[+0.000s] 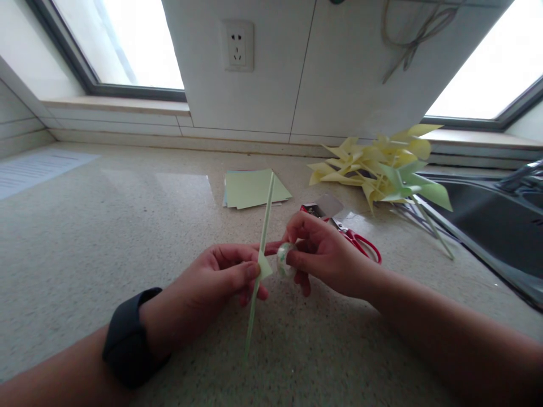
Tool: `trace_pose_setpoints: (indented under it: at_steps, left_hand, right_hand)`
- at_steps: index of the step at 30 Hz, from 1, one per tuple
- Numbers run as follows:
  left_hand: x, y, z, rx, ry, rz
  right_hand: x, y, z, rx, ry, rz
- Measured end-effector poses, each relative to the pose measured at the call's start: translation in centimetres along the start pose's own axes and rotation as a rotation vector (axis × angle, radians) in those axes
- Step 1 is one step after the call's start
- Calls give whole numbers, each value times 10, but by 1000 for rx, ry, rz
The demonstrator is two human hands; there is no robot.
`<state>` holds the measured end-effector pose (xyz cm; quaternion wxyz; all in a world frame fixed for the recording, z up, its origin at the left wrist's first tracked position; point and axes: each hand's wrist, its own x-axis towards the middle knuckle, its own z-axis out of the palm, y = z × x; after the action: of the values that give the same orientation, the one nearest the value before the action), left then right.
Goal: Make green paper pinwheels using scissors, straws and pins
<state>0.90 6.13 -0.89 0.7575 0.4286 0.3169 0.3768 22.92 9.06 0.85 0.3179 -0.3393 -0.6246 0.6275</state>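
Note:
Between the thumb and fingers of my left hand [231, 271] is a thin rolled stick of pale green paper [267, 217]. A small pointed flap stands out from it beside my thumb. My right hand [318, 251] grips a small roll of clear tape [285, 261], just right of the stick. Behind my right hand lie red-handled scissors [360, 243], partly hidden, and a small red box [313, 210] with a clear lid. A stack of pale green paper squares [248, 189] rests on the counter beyond the stick.
Several yellow paper pinwheels [354, 158] and a green pinwheel [413, 183] lie at the back right, beside a metal sink [500, 226]. A printed sheet [38, 169] is at the far left of the speckled counter [106, 237]. The tiled wall has a socket [237, 46].

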Motion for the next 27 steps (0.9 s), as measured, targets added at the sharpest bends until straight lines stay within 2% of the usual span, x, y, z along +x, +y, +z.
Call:
trace_pose_setpoints:
  at_steps: [5,9,14,23,27]
  left_hand:
    - [0,0,1,9,49,22]
    - [-1,-1,-1,55,7,56]
    - [-1,-3,-4,98,-2,60]
    - [0,3,4,62,-110,50]
    - [0,2,5,62,-111,61]
  right_hand:
    - [1,2,-3,57,-2,-15]
    - [1,3,-2,50,-9,31]
    - [1,4,2,57,36,-45]
    - [-3,-5,13,-53,52,-130]
    - [-3,-5,13,-8,48,-83]
